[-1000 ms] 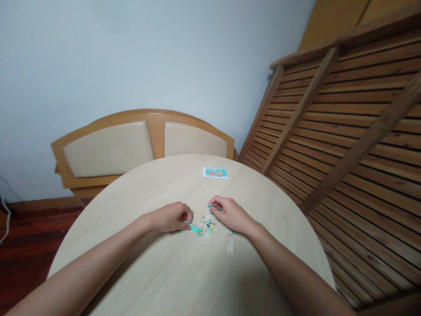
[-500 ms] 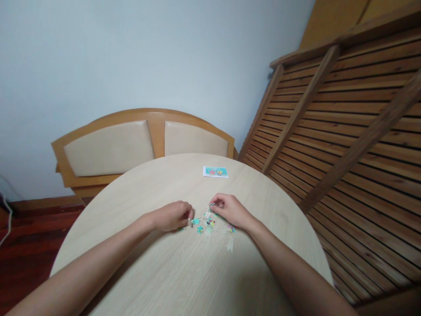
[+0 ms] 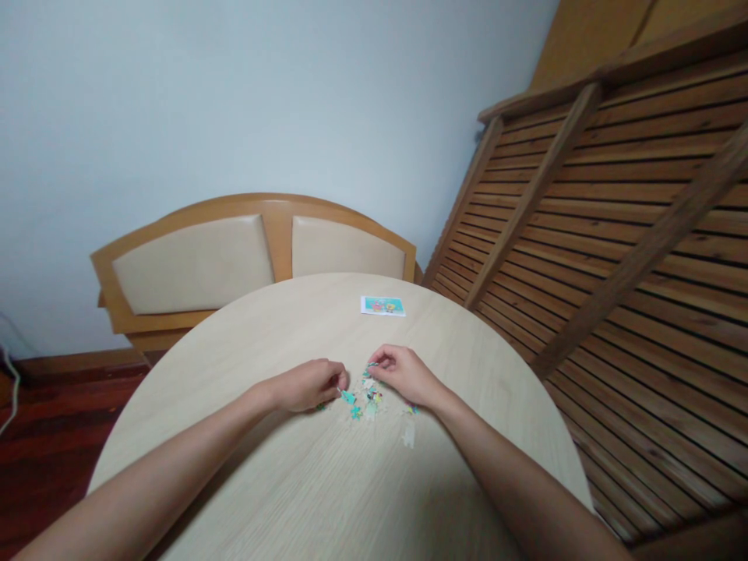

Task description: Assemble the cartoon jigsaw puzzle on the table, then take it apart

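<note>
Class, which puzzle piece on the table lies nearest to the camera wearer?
The pale piece lying apart, lower in the view than the right hand; the other visible pieces lie farther from the wearer.

The headboard (image 3: 257, 257) carries two cream panels (image 3: 195, 269) in a wooden frame and stands in front of the pale wall (image 3: 262, 93). The slatted rack (image 3: 619, 288) stands tilted at the right, beside the round table (image 3: 327, 499). At the left edge, a white cable (image 3: 16, 389) shows against the dark red floor (image 3: 58, 436).
</note>
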`<state>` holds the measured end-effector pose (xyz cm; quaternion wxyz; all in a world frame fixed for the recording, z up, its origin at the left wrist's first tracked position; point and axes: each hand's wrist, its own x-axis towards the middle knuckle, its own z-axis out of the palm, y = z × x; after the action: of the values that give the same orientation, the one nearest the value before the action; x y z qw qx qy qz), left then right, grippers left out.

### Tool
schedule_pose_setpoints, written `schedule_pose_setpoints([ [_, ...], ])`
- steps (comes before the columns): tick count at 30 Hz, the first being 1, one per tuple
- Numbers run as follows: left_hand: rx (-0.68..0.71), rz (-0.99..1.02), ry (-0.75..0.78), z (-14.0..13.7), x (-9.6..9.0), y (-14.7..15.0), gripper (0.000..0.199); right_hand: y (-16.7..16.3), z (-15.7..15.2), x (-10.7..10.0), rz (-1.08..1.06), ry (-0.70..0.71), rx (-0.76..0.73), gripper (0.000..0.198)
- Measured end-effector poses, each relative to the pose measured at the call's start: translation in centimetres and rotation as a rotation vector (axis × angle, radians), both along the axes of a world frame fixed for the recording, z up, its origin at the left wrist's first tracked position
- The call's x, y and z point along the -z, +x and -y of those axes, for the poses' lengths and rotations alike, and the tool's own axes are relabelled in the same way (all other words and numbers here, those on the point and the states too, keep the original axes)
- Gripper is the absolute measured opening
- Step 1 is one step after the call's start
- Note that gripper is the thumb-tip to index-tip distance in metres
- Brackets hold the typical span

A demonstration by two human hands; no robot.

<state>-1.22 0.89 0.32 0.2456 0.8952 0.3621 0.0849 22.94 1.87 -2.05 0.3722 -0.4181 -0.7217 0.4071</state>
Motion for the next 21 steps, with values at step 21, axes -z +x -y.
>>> schedule_pose_setpoints([
  [21,-0.247,0.452,-0.263,-0.3,1.1,1.5,0.036,-0.5,0.9,-1.6,-0.166,-0.206,-0.023,0.043],
])
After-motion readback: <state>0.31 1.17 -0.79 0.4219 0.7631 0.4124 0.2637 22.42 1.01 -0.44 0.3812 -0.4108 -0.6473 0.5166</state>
